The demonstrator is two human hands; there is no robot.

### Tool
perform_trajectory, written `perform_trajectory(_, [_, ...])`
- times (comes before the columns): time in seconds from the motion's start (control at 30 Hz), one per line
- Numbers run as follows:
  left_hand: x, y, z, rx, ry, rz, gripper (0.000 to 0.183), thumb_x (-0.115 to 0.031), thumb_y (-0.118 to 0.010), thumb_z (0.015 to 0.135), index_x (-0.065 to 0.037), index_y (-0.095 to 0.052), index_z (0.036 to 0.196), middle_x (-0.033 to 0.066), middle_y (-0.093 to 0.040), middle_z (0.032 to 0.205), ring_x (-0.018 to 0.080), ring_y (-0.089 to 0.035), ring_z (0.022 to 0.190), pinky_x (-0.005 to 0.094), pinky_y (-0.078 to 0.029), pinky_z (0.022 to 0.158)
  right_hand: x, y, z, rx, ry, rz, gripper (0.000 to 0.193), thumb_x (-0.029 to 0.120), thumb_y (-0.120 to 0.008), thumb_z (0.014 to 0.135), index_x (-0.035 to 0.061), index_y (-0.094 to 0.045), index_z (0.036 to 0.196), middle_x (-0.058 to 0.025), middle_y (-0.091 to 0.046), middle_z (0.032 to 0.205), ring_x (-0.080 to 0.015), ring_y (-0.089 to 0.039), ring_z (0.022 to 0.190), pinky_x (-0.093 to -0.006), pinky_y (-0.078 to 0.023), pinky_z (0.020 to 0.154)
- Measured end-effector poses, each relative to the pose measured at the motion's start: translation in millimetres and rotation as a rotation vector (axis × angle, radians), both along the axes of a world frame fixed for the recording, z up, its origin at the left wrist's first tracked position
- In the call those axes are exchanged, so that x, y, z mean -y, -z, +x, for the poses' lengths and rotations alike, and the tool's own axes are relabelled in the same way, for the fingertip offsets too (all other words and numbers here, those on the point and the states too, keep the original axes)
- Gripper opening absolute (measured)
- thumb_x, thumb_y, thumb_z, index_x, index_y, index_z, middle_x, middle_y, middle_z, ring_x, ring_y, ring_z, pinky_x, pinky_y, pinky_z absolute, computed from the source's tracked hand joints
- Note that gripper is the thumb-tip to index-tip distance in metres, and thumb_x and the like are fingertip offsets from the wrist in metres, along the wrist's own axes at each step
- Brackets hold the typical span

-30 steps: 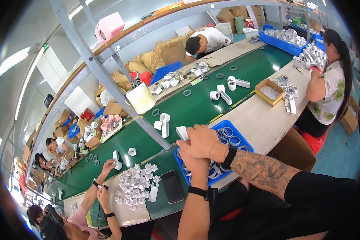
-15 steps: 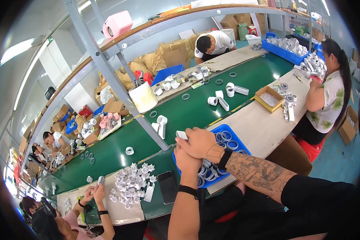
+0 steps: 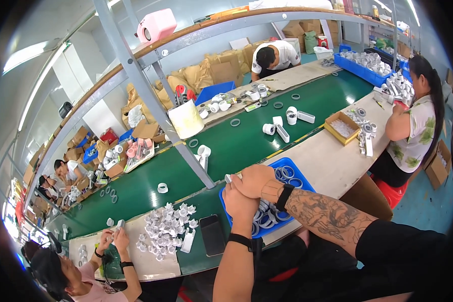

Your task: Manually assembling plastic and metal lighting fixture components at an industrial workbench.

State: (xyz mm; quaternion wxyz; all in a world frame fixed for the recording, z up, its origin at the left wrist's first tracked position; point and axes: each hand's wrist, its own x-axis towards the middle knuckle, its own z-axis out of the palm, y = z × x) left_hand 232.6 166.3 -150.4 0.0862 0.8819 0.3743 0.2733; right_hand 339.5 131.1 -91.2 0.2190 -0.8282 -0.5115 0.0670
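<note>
While green conveyor belt [image 3: 246,146] is carrying scattered rings, both hands are meeting above blue tray [image 3: 287,163]. Step seems mid-assembly: right hand [image 3: 256,182] and left hand [image 3: 240,201] are clenching together on small white part [image 3: 228,177] (mostly hidden). Next move likely needing firm press, aligned. Tray is holding pale rings [image 3: 267,219]; cardboard box [image 3: 343,128] is holding small white pieces.

A long green conveyor belt [image 3: 246,143] runs from lower left to upper right, flanked by pale table [image 3: 332,161] strips. A grey metal frame [image 3: 151,100] with an overhead shelf [image 3: 196,30] crosses above. Cardboard boxes [image 3: 221,65] pile against the white wall [image 3: 85,75] at upper centre. The floor [image 3: 428,201] at right is teal.
</note>
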Motion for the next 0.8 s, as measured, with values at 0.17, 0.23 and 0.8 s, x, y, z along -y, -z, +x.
perform_trajectory(0.17, [-7.6,7.1,-6.6,0.042,-0.025,0.05,0.076,-0.034,-0.09,0.086,0.012,-0.058,0.138,0.0204,-0.076,0.115,0.0422,-0.071,0.112,0.0535,-0.057,0.095,-4.5,6.4,-1.9,0.001,-0.04,-0.008,0.065,0.058,-0.055,0.108,0.0028,-0.086,0.09,-0.0247,-0.082,0.09,-0.0452,-0.08,0.086,-0.056,-0.063,0.079])
perform_trajectory(0.23, [-12.3,2.2,-11.0,0.062,0.004,0.132,0.055,-0.031,-0.088,0.086,0.006,-0.068,0.121,0.0178,-0.075,0.108,0.0415,-0.07,0.106,0.0555,-0.056,0.092,-2.1,11.0,-0.5,0.03,-0.161,0.225,0.063,0.054,-0.057,0.108,0.0028,-0.083,0.083,-0.0241,-0.08,0.085,-0.0459,-0.078,0.082,-0.0578,-0.062,0.077])
perform_trajectory(0.8, [30.3,-65.0,-10.1,0.146,0.325,0.035,0.02,-0.021,-0.084,0.081,-0.007,-0.074,0.091,0.0109,-0.072,0.094,0.0365,-0.069,0.095,0.0476,-0.052,0.085,64.4,-5.3,34.7,-0.032,-0.347,0.414,0.033,0.027,-0.062,0.103,0.004,-0.074,0.082,-0.0213,-0.073,0.079,-0.0456,-0.071,0.073,-0.0561,-0.057,0.068])
